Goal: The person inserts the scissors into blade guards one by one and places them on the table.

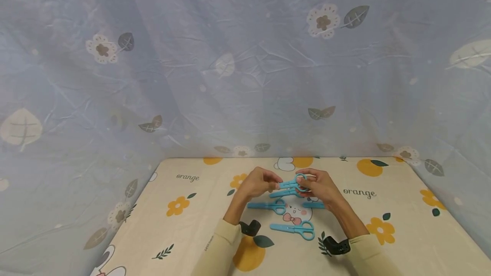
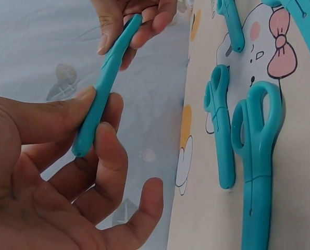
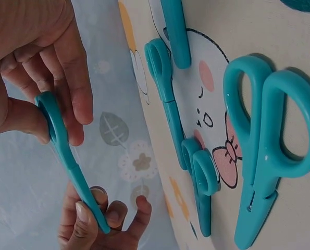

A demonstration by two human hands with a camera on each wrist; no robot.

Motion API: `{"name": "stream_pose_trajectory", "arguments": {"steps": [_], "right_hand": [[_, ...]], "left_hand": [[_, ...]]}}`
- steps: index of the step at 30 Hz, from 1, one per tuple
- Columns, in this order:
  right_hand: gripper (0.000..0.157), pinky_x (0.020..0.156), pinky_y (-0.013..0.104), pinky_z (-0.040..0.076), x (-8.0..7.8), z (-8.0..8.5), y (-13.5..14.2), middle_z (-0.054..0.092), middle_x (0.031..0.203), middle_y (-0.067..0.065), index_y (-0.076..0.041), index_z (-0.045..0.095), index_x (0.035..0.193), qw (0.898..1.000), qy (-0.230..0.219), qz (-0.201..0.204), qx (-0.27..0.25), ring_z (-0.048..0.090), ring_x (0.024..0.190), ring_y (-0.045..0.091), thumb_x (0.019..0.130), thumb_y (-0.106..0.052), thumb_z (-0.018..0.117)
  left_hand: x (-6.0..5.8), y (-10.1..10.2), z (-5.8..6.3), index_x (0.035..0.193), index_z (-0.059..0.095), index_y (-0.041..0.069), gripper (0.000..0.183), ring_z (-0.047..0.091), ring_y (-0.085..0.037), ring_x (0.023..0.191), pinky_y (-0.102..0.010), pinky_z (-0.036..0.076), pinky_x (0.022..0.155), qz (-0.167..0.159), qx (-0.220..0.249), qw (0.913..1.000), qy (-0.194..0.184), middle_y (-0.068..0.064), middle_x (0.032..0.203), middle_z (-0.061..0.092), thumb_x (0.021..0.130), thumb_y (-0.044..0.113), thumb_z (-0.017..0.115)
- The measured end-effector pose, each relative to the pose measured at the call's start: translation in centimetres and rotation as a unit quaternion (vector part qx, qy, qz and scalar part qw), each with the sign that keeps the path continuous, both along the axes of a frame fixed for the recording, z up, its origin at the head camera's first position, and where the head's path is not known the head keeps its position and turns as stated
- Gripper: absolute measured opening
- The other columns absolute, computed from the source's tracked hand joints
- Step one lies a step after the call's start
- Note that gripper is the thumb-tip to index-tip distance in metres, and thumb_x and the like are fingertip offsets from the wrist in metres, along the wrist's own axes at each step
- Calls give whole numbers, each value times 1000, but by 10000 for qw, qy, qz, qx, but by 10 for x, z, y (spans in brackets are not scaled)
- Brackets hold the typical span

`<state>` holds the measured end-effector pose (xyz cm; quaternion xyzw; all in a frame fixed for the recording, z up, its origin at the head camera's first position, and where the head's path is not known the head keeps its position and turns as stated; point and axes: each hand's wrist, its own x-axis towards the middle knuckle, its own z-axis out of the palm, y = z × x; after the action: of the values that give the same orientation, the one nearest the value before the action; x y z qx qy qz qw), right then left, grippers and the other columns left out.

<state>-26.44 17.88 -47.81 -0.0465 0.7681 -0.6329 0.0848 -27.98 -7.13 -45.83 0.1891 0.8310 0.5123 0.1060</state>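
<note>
A pair of light-blue scissors (image 1: 287, 185), its blades inside a matching blue cover, is held above the table between both hands. My left hand (image 1: 258, 183) pinches the covered blade end between thumb and fingers; the left wrist view shows the scissors (image 2: 103, 88) edge-on. At the other end, my right hand (image 1: 321, 185) grips the finger loops, as the right wrist view shows on the scissors' handle (image 3: 56, 125). Below lie more blue scissors: one pair (image 1: 281, 193) just under the held one, another (image 1: 262, 205) nearer the left forearm, and one (image 1: 287, 228) closest to me.
Partly hidden under the right hand lies another blue pair of scissors (image 1: 313, 205). A cream tablecloth (image 1: 207, 220) printed with oranges, flowers and a cartoon face covers the table. Behind it hangs a grey-blue patterned curtain (image 1: 245, 110). Black devices (image 1: 336, 246) are strapped to the wrists.
</note>
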Motion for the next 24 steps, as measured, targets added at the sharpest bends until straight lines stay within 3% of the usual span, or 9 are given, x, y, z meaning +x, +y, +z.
{"name": "stream_pose_trajectory", "arguments": {"steps": [9, 17, 24], "right_hand": [[43, 85, 41, 66, 0, -2, 2, 81, 105, 9, 1, 61, 144, 9997, -65, 209, 59, 77, 91, 22, 107, -21, 68], [41, 83, 35, 65, 1, -6, 2, 81, 107, 11, 0, 61, 143, 9994, -58, 282, 166, 77, 93, 24, 108, -19, 67], [43, 83, 37, 65, 2, -7, 4, 81, 103, 9, 1, 61, 143, 9993, -116, 330, 161, 76, 92, 29, 107, -21, 69]], "left_hand": [[-1, -6, -3, 106, 84, 6, 12, 62, -13, 73, -28, 52, 72, -43, -92, 9998, -164, -6, 87, 76, 99, 5, 74], [-2, -12, -6, 108, 83, 6, 13, 64, -13, 77, -28, 56, 78, -104, -42, 9998, -151, -9, 95, 79, 100, 7, 73], [-3, -16, -8, 109, 84, 7, 14, 67, -12, 80, -33, 61, 83, -122, -44, 9997, -215, -10, 101, 81, 100, 8, 73]]}}
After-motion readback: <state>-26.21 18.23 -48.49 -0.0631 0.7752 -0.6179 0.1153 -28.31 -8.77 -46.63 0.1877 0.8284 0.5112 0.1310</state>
